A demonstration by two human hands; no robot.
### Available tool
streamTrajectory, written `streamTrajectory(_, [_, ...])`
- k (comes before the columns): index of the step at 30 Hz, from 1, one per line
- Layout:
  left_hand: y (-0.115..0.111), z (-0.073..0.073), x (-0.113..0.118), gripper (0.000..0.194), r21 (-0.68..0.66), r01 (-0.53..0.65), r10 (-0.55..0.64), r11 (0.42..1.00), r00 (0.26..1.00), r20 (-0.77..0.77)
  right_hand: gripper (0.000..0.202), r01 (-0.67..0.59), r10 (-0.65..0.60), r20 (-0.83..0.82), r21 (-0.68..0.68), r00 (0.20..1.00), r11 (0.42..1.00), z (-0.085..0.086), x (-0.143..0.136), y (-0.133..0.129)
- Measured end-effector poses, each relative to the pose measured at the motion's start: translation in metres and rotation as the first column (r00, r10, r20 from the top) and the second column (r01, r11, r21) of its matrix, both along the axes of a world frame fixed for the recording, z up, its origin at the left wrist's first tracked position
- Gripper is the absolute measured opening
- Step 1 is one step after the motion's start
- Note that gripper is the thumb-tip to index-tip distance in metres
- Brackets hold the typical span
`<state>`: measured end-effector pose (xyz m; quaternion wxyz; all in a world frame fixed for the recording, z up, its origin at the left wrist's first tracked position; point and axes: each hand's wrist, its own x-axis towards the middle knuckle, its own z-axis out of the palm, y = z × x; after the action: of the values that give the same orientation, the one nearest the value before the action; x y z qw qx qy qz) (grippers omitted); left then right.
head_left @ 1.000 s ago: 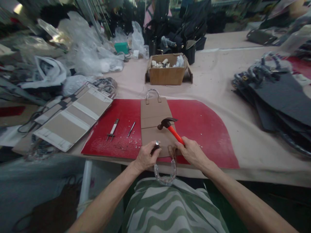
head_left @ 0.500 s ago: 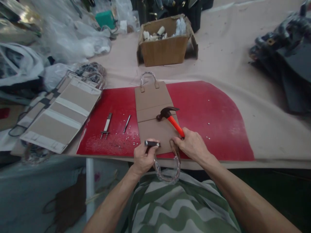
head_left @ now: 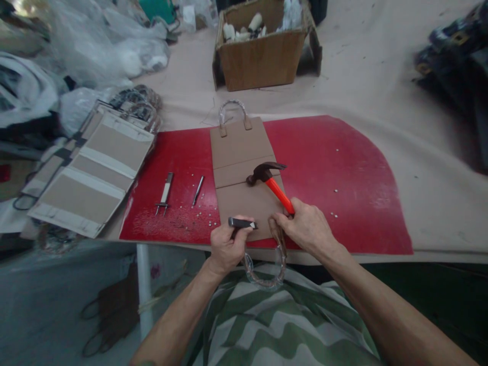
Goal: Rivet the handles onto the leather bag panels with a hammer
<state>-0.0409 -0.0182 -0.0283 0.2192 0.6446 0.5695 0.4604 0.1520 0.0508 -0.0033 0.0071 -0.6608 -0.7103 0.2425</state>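
Observation:
A tan leather bag panel [head_left: 244,203] lies flat, with one plastic-wrapped handle [head_left: 233,103] fixed at its far end. At the near edge another plastic-wrapped handle [head_left: 267,282] hangs toward my lap. My left hand [head_left: 229,246] is closed around a short dark metal punch [head_left: 242,223], which lies tilted nearly level over the panel's near part. In my right hand [head_left: 307,223] is a claw hammer [head_left: 280,194] with an orange grip, its head above the panel's middle. The right fingertips are also at the near handle's tab [head_left: 277,231]; whether they pinch it, I cannot tell.
A red work mat [head_left: 343,173] lies under the panel. On its left are a pronged tool [head_left: 165,193], a thin metal rod [head_left: 198,190] and scattered tiny bits. Stacked panels [head_left: 99,173] stand left, a cardboard box [head_left: 261,61] behind, dark pieces [head_left: 457,76] far right.
The camera view has shifted slightly. My left hand has tipped the punch a little, its tip now farther right over the panel. The hammer stays in my right hand, almost unmoved.

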Motion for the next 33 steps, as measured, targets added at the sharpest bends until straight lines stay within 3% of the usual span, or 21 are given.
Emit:
streamTrajectory(11, [0.001, 0.002, 0.005, 0.013, -0.010, -0.012, 0.012, 1.000, 1.000, 0.014, 0.029, -0.007, 0.007, -0.009, 0.015, 1.000, 1.000, -0.005, 0.001, 0.000])
streamTrajectory(19, [0.003, 0.000, 0.014, 0.015, 0.076, 0.046, -0.034, 0.996, 0.988, -0.151, 0.029, -0.015, 0.015, -0.002, 0.021, 1.000, 1.000, -0.004, 0.001, -0.001])
streamTrajectory(24, [0.006, 0.000, 0.012, 0.016, 0.009, 0.084, -0.082, 0.996, 0.987, -0.136, 0.027, -0.026, 0.026, -0.014, 0.047, 1.000, 0.999, -0.004, 0.002, -0.003])
streamTrajectory(33, [0.006, -0.003, 0.011, 0.014, 0.022, 0.083, -0.079, 0.996, 0.987, -0.142, 0.025, -0.001, 0.006, -0.158, 0.033, 0.987, 0.999, -0.003, 0.008, 0.001])
